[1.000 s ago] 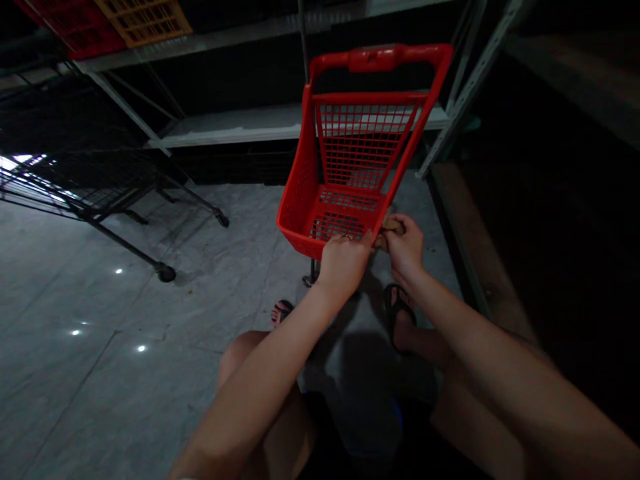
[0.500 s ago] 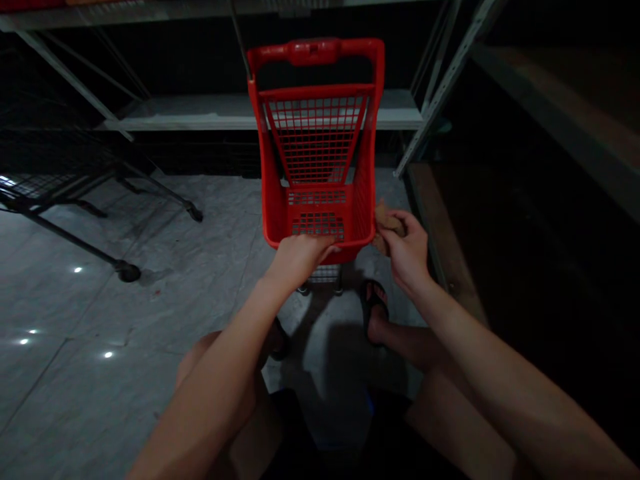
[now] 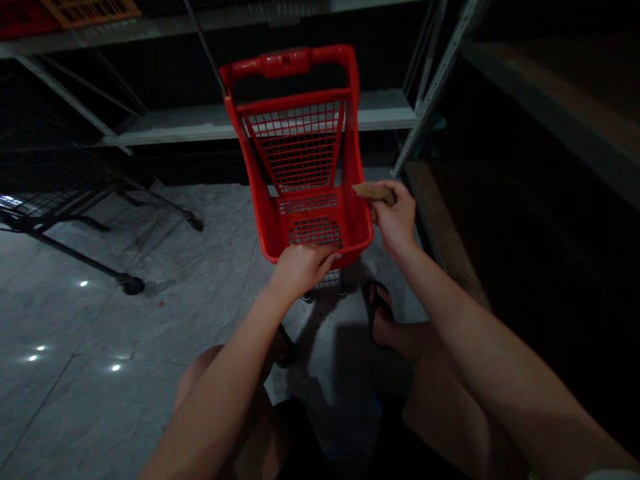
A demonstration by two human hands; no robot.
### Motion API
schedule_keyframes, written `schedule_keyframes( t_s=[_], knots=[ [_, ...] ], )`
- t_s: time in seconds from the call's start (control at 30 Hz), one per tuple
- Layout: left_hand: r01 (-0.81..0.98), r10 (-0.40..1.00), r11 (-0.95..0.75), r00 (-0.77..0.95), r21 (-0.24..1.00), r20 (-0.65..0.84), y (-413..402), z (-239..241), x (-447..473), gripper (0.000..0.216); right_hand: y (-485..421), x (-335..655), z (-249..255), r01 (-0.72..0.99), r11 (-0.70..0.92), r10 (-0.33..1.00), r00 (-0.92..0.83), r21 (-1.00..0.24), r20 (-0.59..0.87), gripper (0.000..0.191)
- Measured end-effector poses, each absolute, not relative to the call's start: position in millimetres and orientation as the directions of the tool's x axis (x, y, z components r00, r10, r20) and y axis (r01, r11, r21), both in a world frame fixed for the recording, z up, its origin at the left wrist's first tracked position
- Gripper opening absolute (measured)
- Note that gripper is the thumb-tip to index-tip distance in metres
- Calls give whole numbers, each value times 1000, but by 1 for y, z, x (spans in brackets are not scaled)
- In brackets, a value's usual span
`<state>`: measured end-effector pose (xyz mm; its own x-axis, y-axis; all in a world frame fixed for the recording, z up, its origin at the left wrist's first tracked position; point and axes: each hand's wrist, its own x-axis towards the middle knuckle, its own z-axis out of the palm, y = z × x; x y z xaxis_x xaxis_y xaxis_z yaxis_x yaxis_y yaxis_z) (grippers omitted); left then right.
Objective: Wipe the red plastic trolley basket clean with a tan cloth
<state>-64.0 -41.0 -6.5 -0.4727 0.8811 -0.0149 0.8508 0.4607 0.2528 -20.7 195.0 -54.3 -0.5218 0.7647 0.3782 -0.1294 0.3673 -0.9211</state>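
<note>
A small red shopping cart [image 3: 315,199] with a grid basket stands in front of me, its handle at the far end and tilted a little to the left. My left hand [image 3: 305,268] is closed over the basket's near rim. My right hand [image 3: 397,217] pinches a crumpled brown cloth [image 3: 376,194] against the outer right side of the basket, near the upper edge. Part of the cloth is hidden behind my fingers. Nothing shows inside the basket.
A dark metal cart [image 3: 75,247] on casters stands at the left. Behind the red cart is a pale metal shelf rack [image 3: 175,127], with red and yellow crates [image 3: 97,10] above. A dark ledge [image 3: 450,233] runs along the right. My sandalled foot [image 3: 379,310] is below the basket.
The red cart has turned and leaned to the left at its handle end. My right hand has moved the cloth up and away along the basket's right side. My left hand stays on the rim.
</note>
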Motion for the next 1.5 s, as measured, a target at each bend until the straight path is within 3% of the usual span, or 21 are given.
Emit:
schedule_keyframes(
  t_s=[0.27,0.47,0.63,0.83,0.93,1.03,1.23,1.37,1.5],
  knots=[
    [850,868,479,-495,217,23,-38,-17,-70,47,175,31,-50,-152,725,430,-661,-672,614,41],
    [856,872,459,-485,236,64,-37,-16,-71,43,152,86,-62,-152,808,255,-780,-569,571,47],
    [847,855,486,-512,214,86,-37,-16,-69,44,166,66,-49,-125,794,249,-826,-595,506,43],
    [859,866,464,-491,215,94,-34,-18,-67,44,201,6,-33,-34,750,395,-778,-660,489,47],
    [872,888,420,-452,251,86,-36,-18,-70,39,205,-2,-36,-42,747,405,-763,-664,504,46],
    [901,928,327,-363,285,82,-49,-10,-81,33,202,14,-44,-72,781,349,-775,-621,527,46],
    [924,927,368,-374,98,43,-96,3,-108,27,186,62,-59,-84,836,267,-800,-542,536,50],
    [888,888,457,-459,56,23,-101,1,-106,31,158,69,-55,-108,897,173,-806,-428,566,34],
    [864,864,503,-503,15,-4,-83,3,-91,35,122,51,-41,-27,945,145,-860,-327,490,22]
  ],
)
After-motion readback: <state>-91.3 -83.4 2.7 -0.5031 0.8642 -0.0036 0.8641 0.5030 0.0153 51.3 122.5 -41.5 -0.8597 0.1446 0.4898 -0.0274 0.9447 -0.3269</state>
